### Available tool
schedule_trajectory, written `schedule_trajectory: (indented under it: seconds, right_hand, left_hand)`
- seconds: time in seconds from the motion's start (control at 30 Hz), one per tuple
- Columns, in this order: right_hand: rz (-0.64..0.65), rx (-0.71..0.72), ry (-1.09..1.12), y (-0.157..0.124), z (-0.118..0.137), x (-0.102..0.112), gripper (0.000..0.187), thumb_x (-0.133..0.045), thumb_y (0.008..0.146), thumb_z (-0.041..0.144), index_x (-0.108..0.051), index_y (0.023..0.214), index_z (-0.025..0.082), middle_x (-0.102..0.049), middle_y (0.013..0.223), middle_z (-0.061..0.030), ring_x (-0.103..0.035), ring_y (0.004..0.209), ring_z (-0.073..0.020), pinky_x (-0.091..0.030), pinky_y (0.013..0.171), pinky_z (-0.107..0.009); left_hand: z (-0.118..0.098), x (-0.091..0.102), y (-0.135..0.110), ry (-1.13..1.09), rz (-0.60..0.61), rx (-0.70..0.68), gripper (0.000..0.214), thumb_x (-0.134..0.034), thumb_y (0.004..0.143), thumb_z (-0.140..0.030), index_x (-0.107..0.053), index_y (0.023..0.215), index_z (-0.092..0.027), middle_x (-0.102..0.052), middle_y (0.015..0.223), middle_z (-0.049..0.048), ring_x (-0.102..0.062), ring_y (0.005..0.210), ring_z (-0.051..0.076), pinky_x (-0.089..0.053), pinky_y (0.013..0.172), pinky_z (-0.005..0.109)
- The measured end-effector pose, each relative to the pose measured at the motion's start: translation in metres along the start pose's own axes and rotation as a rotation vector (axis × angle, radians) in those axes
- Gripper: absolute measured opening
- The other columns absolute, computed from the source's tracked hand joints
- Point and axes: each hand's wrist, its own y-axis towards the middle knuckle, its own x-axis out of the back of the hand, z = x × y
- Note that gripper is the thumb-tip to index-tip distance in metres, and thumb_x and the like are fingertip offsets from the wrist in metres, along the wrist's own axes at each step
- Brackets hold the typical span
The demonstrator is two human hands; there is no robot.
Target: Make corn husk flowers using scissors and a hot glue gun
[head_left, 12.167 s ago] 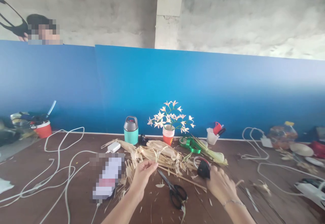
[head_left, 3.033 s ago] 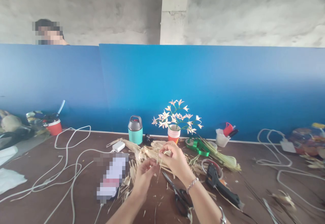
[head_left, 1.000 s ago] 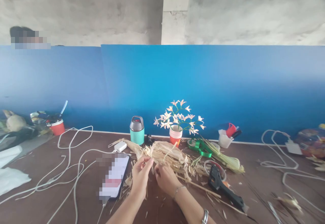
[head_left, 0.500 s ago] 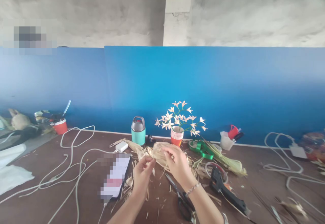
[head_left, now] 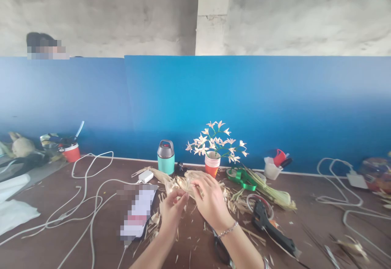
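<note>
My left hand [head_left: 171, 212] and my right hand [head_left: 210, 201] meet over a pile of dried pale husk strips [head_left: 183, 181] on the brown table. Both pinch at a thin strip between them, fingers closed. The right wrist wears a thin bracelet. Black scissors [head_left: 220, 249] lie under my right forearm, mostly hidden. A black glue gun [head_left: 269, 227] lies to the right of my right hand. A phone [head_left: 138, 216] lies to the left of my left hand.
Behind the pile stand a teal flask [head_left: 165, 156], a red paper cup with small pale flowers [head_left: 213, 162], green ribbon [head_left: 241, 176] and a white cup [head_left: 270, 170]. White cables [head_left: 88, 195] loop across the left, more at the right [head_left: 342, 200]. A blue partition closes the back; a person's head shows above it.
My right hand has dropped lower and closer to my left hand over the husk pile. The scissors are now more covered by my right forearm.
</note>
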Motion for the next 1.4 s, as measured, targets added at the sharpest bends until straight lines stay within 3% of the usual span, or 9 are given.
schedule_trajectory:
  seconds: [0.87,1.4]
  right_hand:
    - [0.005,-0.002,-0.002,-0.001,0.002,0.0,0.02,-0.046,0.081,0.006,-0.057,0.075,0.022,-0.064,0.081,-0.0046,-0.056,0.087,-0.0218,-0.042,0.079,-0.037]
    - [-0.025,0.025,-0.049,-0.003,0.001,-0.004,0.019,-0.046,0.081,0.005,-0.055,0.074,0.021,-0.063,0.081,-0.0036,-0.055,0.085,-0.0203,-0.042,0.078,-0.035]
  left_hand:
    - [0.009,-0.001,0.004,0.022,0.059,-0.027,0.032,-0.067,0.064,-0.048,-0.059,0.062,-0.017,-0.049,0.049,-0.0041,-0.04,0.04,0.008,-0.031,0.04,0.019]
    - [0.0,-0.002,-0.003,0.068,0.041,-0.034,0.026,-0.064,0.065,-0.042,-0.061,0.064,-0.017,-0.045,0.045,-0.0057,-0.041,0.04,0.009,-0.032,0.04,0.019]
